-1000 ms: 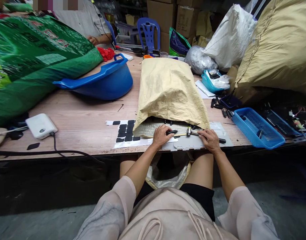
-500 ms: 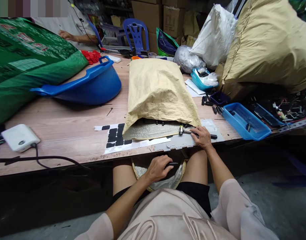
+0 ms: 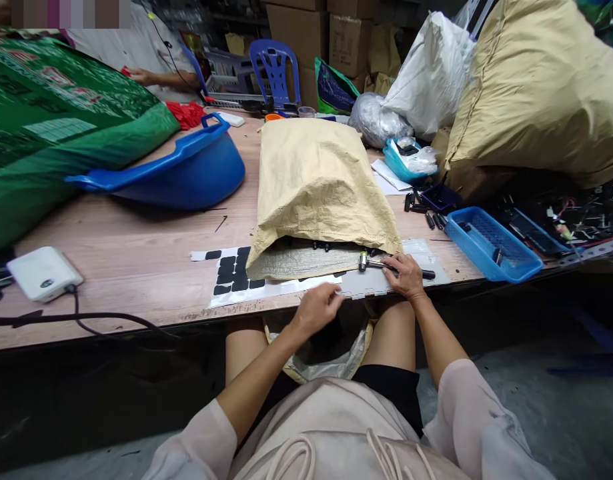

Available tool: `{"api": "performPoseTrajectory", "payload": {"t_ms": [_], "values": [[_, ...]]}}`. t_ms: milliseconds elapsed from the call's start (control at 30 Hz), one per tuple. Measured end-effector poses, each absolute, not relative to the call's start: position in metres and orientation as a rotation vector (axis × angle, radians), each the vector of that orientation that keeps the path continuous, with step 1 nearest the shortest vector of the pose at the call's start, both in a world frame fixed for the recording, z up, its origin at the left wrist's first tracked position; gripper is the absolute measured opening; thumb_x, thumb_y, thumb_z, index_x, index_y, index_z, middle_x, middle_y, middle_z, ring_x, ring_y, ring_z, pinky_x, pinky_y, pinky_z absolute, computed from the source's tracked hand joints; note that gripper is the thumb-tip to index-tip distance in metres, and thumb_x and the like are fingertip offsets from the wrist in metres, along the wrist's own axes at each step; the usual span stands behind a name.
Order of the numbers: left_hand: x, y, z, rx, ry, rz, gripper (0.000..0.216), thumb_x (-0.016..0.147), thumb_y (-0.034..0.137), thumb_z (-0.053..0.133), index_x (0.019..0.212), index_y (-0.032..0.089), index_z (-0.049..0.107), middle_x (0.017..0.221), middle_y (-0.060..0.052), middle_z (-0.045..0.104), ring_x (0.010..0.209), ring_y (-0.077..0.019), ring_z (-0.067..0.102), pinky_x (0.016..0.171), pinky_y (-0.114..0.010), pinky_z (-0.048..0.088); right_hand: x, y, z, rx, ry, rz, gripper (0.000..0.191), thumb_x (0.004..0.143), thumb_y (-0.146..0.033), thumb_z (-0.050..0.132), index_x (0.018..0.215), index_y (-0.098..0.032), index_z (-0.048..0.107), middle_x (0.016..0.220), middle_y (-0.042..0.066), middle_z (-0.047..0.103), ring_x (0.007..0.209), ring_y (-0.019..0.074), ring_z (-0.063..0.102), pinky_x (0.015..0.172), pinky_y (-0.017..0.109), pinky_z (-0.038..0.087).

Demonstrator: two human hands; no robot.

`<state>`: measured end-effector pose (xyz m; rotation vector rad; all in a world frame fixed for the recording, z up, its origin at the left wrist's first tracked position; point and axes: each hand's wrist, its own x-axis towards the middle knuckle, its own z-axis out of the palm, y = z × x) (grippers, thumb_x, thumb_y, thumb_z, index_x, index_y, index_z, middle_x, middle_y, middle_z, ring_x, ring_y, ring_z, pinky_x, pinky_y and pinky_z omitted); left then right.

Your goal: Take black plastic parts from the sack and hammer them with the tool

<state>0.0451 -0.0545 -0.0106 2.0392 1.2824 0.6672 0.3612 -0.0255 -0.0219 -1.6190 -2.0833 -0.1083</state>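
Note:
My right hand [image 3: 405, 275] rests on the table's front edge, closed round a small hammer [image 3: 373, 263] whose metal head lies at the mouth of a tan woven sack [image 3: 319, 180]. Small black parts [image 3: 321, 245] show inside that mouth. My left hand [image 3: 319, 308] hovers at the table edge with loosely bent fingers and nothing visible in it, just beside a grey flat sheet [image 3: 371, 285]. A white sheet of black pads [image 3: 231, 275] lies to its left. An open bag [image 3: 331, 360] hangs between my knees below the edge.
A tilted blue basin [image 3: 186, 170] and a big green sack [image 3: 46, 127] fill the left. A white device [image 3: 43, 273] with a cable sits at front left. At right are a blue basket [image 3: 491, 243] and a large tan sack [image 3: 541, 87]. Another person's hand [image 3: 146, 77] is at the back.
My left hand took a black part from the sack's mouth, lowered it to the bag between my knees, and has come back up to the table edge without it. The right hand stayed on the hammer.

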Motion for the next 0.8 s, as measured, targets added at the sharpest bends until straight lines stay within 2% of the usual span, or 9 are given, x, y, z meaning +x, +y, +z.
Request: {"api": "performPoseTrajectory", "payload": {"t_ms": [67, 133, 267, 400, 567, 800], "values": [[0.045, -0.016, 0.004, 1.945, 1.574, 0.778, 0.020, 0.093, 0.024, 0.060, 0.104, 0.021, 0.076, 0.097, -0.007, 0.077, 0.086, -0.0209, 0.070, 0.086, -0.033, 0.054, 0.361, -0.025, -0.022, -1.618, -2.081, -0.120, 0.025, 0.095, -0.032, 0.062, 0.111, -0.028, 0.080, 0.096, 0.006, 0.069, 0.092, 0.0242, 0.058, 0.087, 0.036, 0.047], [0.044, 0.020, 0.014, 1.839, 1.840, 0.749, 0.024, 0.092, 0.023, 0.058, 0.108, 0.019, 0.076, 0.102, -0.011, 0.076, 0.094, -0.0245, 0.071, 0.088, -0.034, 0.054, 0.360, -0.025, -0.022, -1.613, -2.079, -0.127, 0.025, 0.094, -0.031, 0.062, 0.111, -0.028, 0.080, 0.095, 0.005, 0.069, 0.091, 0.0238, 0.058, 0.087, 0.035, 0.047], [0.048, 0.060, 0.024, 1.687, 2.072, 0.605, 0.028, 0.092, 0.035, 0.062, 0.111, 0.021, 0.076, 0.121, -0.015, 0.073, 0.108, -0.0321, 0.070, 0.086, -0.037, 0.053, 0.359, -0.025, -0.022, -1.606, -2.071, -0.120, 0.023, 0.094, -0.030, 0.063, 0.110, -0.027, 0.080, 0.094, 0.005, 0.069, 0.089, 0.0232, 0.058, 0.086, 0.035, 0.048], [0.050, 0.065, 0.023, 1.636, 2.068, 0.558, 0.026, 0.093, 0.039, 0.060, 0.102, 0.022, 0.077, 0.117, -0.015, 0.075, 0.107, -0.0329, 0.070, 0.084, -0.038, 0.051, 0.358, -0.026, -0.022, -1.617, -2.077, -0.106, 0.024, 0.095, -0.030, 0.062, 0.111, -0.027, 0.080, 0.095, 0.005, 0.069, 0.090, 0.0231, 0.058, 0.086, 0.035, 0.048], [0.027, 0.049, 0.015, 1.680, 2.013, 0.579, 0.021, 0.087, 0.038, 0.067, 0.097, 0.023, 0.077, 0.112, -0.011, 0.076, 0.101, -0.0294, 0.069, 0.077, -0.035, 0.049, 0.358, -0.026, -0.021, -1.630, -2.066, -0.076, 0.025, 0.095, -0.032, 0.061, 0.111, -0.028, 0.080, 0.096, 0.006, 0.069, 0.090, 0.0237, 0.057, 0.088, 0.037, 0.048], [0.013, 0.011, 0.004, 1.904, 1.813, 0.590, 0.018, 0.091, 0.034, 0.066, 0.102, 0.024, 0.076, 0.107, -0.006, 0.074, 0.098, -0.0237, 0.068, 0.082, -0.032, 0.050, 0.360, -0.025, -0.023, -1.626, -2.074, -0.093, 0.024, 0.095, -0.031, 0.061, 0.111, -0.027, 0.079, 0.096, 0.006, 0.069, 0.092, 0.0246, 0.057, 0.087, 0.037, 0.047]]}}
